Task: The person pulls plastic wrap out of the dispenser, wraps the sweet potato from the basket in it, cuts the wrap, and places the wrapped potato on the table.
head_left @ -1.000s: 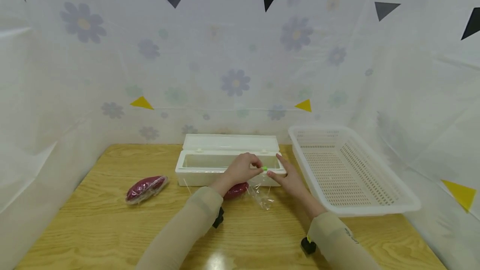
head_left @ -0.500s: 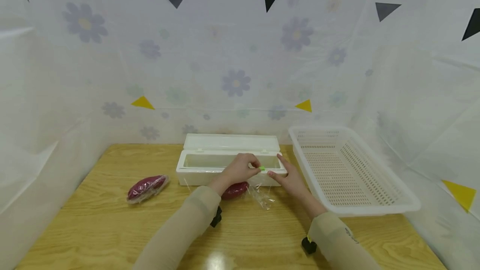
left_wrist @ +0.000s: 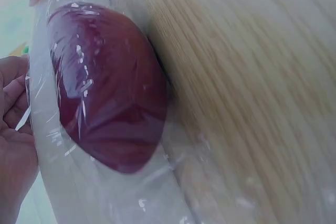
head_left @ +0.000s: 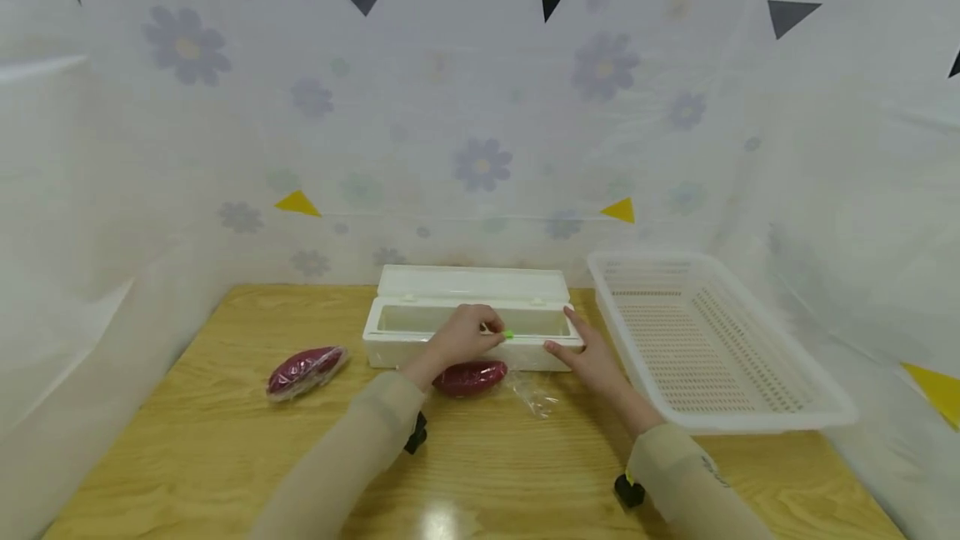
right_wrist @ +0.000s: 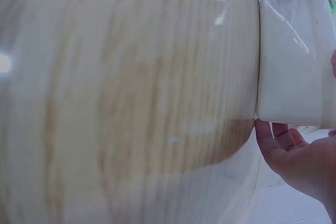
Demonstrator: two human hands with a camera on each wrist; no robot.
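Observation:
The white cling film box (head_left: 397,350) stands at the back of the table with its lid (head_left: 472,282) raised. My left hand (head_left: 461,338) pinches the small green slide cutter (head_left: 508,334) along the front rim. My right hand (head_left: 592,361) holds the box's right end, thumb on the front wall and fingers round the end. A dark red, sweet-potato-shaped piece (left_wrist: 110,87) lies under clear cling film (head_left: 532,394), just in front of the box. Part of it hides behind my left wrist in the head view.
A second dark red piece (head_left: 303,372), wrapped in film, lies to the left on the wooden table (head_left: 495,473). A white perforated basket (head_left: 750,423) stands close by on the right. White sheeting (head_left: 405,107) walls in the back and sides.
My left hand has slid left along the box rim with the green cutter, showing more of the red piece. My right hand stays at the box's end. The head view has turned slightly.

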